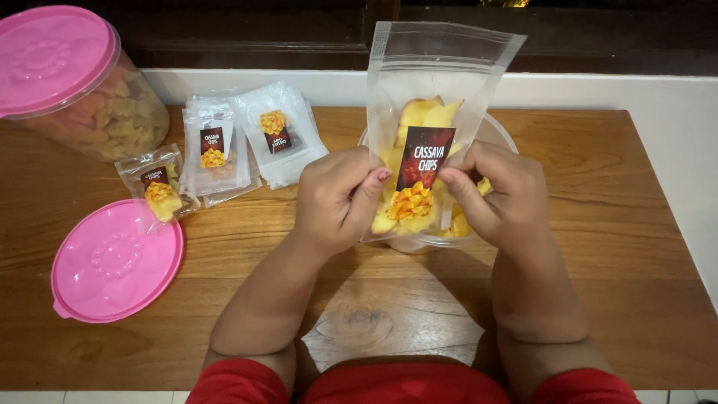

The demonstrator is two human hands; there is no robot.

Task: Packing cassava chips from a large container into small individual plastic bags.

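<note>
My left hand (pixel 338 196) and my right hand (pixel 496 191) pinch the two sides of a clear stand-up pouch (pixel 441 71) held upright in the middle of the view. The pouch has a dark label with a picture of yellow chips and holds a few pale yellow chips (pixel 422 114) in its lower half. Its zip top is up and looks flat. Behind the pouch, a clear round tub (pixel 499 131) with more yellow chips stands on the wooden table (pixel 613 224); most of it is hidden by the pouch and my hands.
A pink round lid (pixel 116 262) lies flat at the left. A clear jar of chips with a pink lid (pixel 67 75) stands at the back left. A small filled pouch (pixel 158 188) and stacks of empty labelled pouches (pixel 250 138) lie between. A white wall ledge (pixel 673 105) borders the table.
</note>
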